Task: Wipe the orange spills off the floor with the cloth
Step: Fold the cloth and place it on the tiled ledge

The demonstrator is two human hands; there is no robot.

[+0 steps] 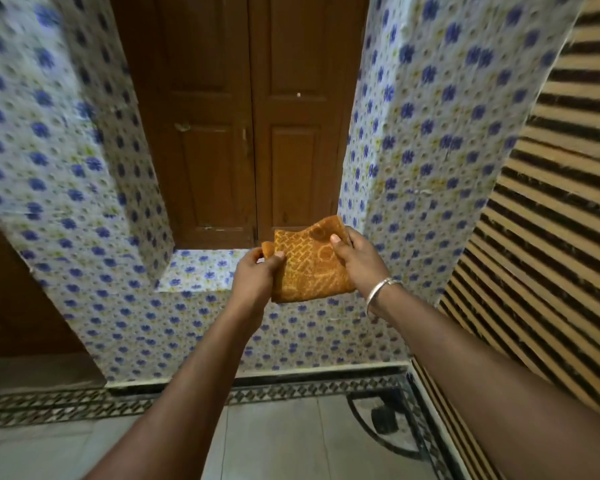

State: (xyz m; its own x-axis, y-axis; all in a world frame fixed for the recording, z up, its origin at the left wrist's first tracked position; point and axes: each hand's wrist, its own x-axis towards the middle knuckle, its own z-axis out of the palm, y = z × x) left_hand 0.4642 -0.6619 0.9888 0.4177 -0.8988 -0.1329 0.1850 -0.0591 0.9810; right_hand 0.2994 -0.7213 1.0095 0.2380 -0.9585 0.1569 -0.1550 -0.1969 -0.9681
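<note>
An orange patterned cloth (310, 268) hangs folded in the air in front of the tiled wall, held by both hands at chest height. My left hand (255, 277) pinches its left edge between thumb and fingers. My right hand (359, 259), with a silver bangle on the wrist, grips its upper right corner. The grey floor (274, 441) shows at the bottom of the view. No orange spill is visible on the part of the floor that I see.
A wall of blue-flowered tiles (430, 150) surrounds a recessed brown wooden shutter (250, 116) with a tiled sill (201, 268). A black-and-tan striped surface (551, 220) stands at the right. A patterned border (84, 403) runs along the floor's far edge.
</note>
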